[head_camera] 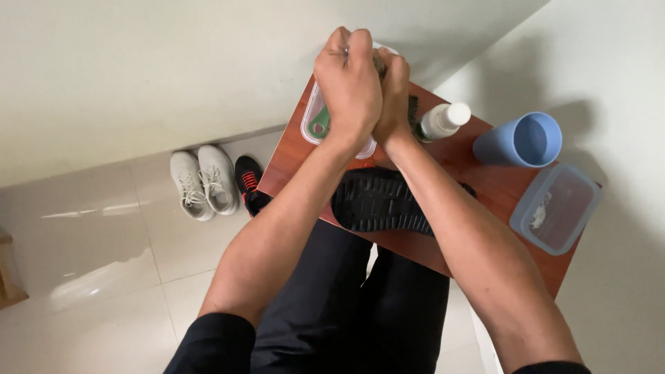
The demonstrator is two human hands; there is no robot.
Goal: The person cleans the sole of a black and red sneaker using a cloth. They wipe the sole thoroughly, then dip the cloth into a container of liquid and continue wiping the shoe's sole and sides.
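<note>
**Hands clasped over the clear container at the far end of the stool**

Both hands meet above the clear container (pixel 315 121), which sits at the far left corner of the reddish wooden stool (pixel 485 187). Left hand (pixel 348 79) is curled into a fist, and the right hand (pixel 393 90) presses against it, fingers closed; something small and dark seems gripped between them, but what it is cannot be told. It looks light and small enough for a pinch grip.

An upturned black shoe (pixel 377 201) lies on the stool's near edge, its ridged rubber sole probably grippy and stiff; the sides give the best hold. A white-capped bottle (pixel 443 119) stands just right of the hands, a blue cup (pixel 523 140) beyond it, and a lidded tub (pixel 556 206) overhangs the stool's right edge. Little bare wood remains. White sneakers (pixel 201 181) and another black shoe (pixel 248 181) rest on the floor left of the stool.
</note>
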